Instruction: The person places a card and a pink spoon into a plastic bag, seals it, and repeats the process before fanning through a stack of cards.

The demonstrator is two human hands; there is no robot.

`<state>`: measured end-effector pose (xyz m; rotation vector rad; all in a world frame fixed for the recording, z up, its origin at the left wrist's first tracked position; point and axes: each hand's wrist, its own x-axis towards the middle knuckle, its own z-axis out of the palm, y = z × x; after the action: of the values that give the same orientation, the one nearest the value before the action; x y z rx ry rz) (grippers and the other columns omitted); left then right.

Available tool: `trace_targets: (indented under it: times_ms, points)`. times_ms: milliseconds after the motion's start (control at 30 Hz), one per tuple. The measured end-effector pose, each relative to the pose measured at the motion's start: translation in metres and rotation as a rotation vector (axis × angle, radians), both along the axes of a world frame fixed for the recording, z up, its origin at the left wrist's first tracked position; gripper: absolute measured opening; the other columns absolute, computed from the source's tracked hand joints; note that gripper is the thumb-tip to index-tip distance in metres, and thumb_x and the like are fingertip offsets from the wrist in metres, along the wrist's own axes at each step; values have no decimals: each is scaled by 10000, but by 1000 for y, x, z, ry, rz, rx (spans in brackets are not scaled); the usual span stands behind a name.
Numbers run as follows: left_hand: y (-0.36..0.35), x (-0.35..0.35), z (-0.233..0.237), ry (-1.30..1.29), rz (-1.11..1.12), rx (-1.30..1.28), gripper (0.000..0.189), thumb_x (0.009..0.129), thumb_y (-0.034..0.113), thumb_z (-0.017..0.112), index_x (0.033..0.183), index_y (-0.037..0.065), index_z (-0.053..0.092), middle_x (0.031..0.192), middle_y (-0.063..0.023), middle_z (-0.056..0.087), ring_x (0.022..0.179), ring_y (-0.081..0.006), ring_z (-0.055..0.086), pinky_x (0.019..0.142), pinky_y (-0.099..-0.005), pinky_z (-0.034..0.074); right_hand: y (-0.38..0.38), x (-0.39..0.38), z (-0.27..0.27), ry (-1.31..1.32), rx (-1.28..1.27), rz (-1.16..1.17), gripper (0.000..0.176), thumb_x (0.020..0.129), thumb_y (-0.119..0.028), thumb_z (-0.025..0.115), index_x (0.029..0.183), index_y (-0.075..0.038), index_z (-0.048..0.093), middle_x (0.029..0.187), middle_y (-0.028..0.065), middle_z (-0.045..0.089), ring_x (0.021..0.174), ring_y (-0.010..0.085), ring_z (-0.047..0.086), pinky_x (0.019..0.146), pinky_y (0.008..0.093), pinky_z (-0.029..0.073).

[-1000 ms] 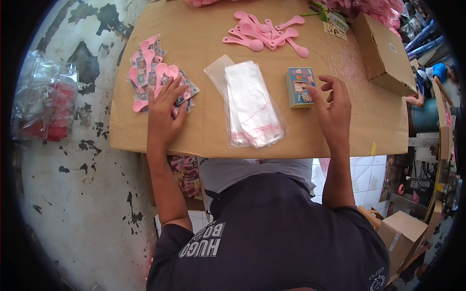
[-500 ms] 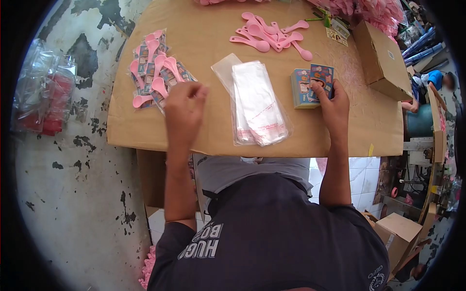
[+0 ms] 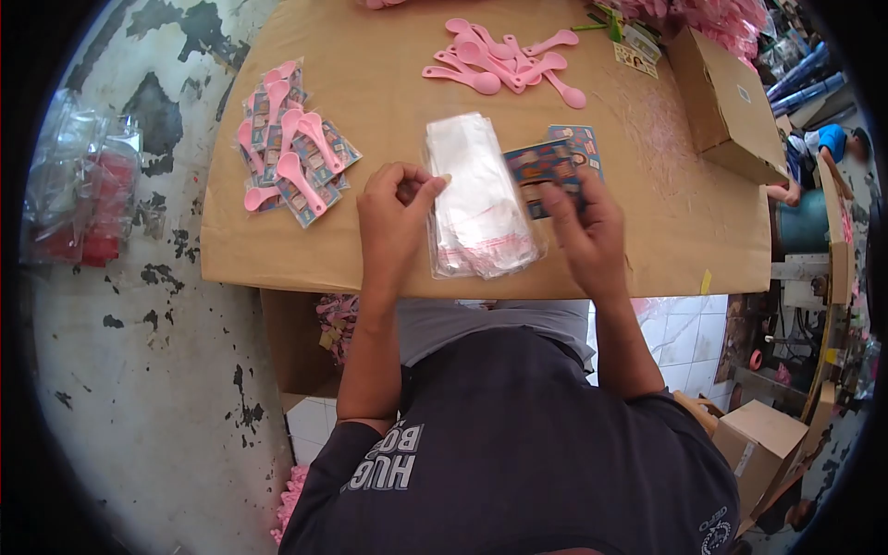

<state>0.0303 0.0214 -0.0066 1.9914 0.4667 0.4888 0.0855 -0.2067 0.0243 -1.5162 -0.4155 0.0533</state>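
Note:
My left hand pinches the left edge of the clear plastic bags, which lie stacked in front of me. In my right hand is a blue printed card, held tilted at the right side of the bags. The stack of cards lies just behind that hand and is partly hidden by it. Packed bags with pink spoons are heaped at the left. Loose pink spoons form a pile toward the far side.
An open cardboard box stands at the right of the brown-covered table. Pink plastic material lies behind it. Another person is at the far right. Clear and red plastic packs are at the far left.
My left hand has moved right from the packed spoons to the bags. My right hand has moved left with a card off the stack. The bags have shifted slightly.

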Motion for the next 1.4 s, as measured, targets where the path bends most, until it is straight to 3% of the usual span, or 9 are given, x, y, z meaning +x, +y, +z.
trace_targets:
  times_ms: [167, 200, 433, 500, 567, 733, 900, 1133, 1400]
  points:
    - [4, -4, -6, -94, -45, -162, 179, 929, 136, 772, 915, -38, 730, 789, -29, 679, 682, -83, 563, 650, -253, 473, 11, -7, -4, -44, -311, 199, 210, 1030, -177, 664, 1114, 6, 607, 751, 103, 662, 640, 120, 588, 599, 317, 466]
    - [4, -5, -6, -94, -42, -162, 179, 929, 136, 772, 915, -38, 730, 789, -29, 679, 682, -83, 563, 650, -253, 473, 15, -8, -1, -63, -342, 211, 204, 1026, -184, 657, 1065, 4, 591, 738, 180, 644, 600, 249, 616, 583, 366, 457]
    - [19, -9, -14, -277, 98, -391, 148, 1045, 164, 642, 1002, 23, 641, 951, -43, 718, 830, -72, 619, 717, -216, 478, 18, -10, -3, -116, -499, 199, 209, 1013, -185, 655, 1008, 1, 560, 729, 232, 638, 644, 405, 634, 577, 434, 452]
    - [22, -11, -12, -351, 77, -478, 120, 1057, 152, 616, 1042, 34, 608, 993, -78, 733, 869, -96, 657, 723, -221, 496, 19, -10, -5, -138, -486, 175, 196, 1013, -171, 659, 1025, 8, 581, 723, 209, 640, 591, 332, 619, 569, 411, 450]
    - [22, -15, -2, -462, -17, -923, 112, 1062, 129, 586, 1116, 39, 546, 1117, -165, 726, 999, -184, 717, 813, -261, 577, 19, -13, 1, -131, -460, 161, 185, 1013, -159, 662, 1031, 13, 597, 721, 178, 642, 583, 257, 594, 562, 380, 442]
    - [13, -24, 8, -492, -22, -1136, 274, 1040, 104, 619, 1262, 12, 487, 1162, -236, 708, 1094, -325, 725, 939, -379, 620, 16, -13, 2, -14, -279, 77, 157, 1015, -130, 677, 1066, 18, 665, 750, 25, 641, 641, 40, 491, 552, 253, 393]
    - [-5, -28, 15, -448, -43, -1140, 400, 1021, 84, 648, 1364, -7, 462, 1164, -229, 715, 1077, -321, 733, 936, -385, 627, 17, -15, 3, 95, -216, 211, 179, 1018, -153, 686, 1081, 14, 671, 777, -21, 644, 638, 22, 482, 547, 232, 382]
    - [-30, -25, 7, -444, -58, -1136, 285, 981, 71, 709, 1239, -1, 610, 1112, -161, 743, 1014, -231, 744, 893, -360, 633, 27, -20, 3, 359, 91, 304, 207, 1032, -189, 677, 1112, -1, 643, 770, -24, 628, 594, 25, 562, 525, 197, 440]
    - [-45, -17, 17, -503, -19, -1072, 206, 968, 80, 735, 1139, -25, 684, 1036, -162, 765, 949, -202, 755, 858, -344, 632, 18, -25, 1, 308, 15, 298, 179, 1028, -150, 671, 1095, 14, 647, 760, -15, 635, 585, 28, 578, 516, 210, 477]
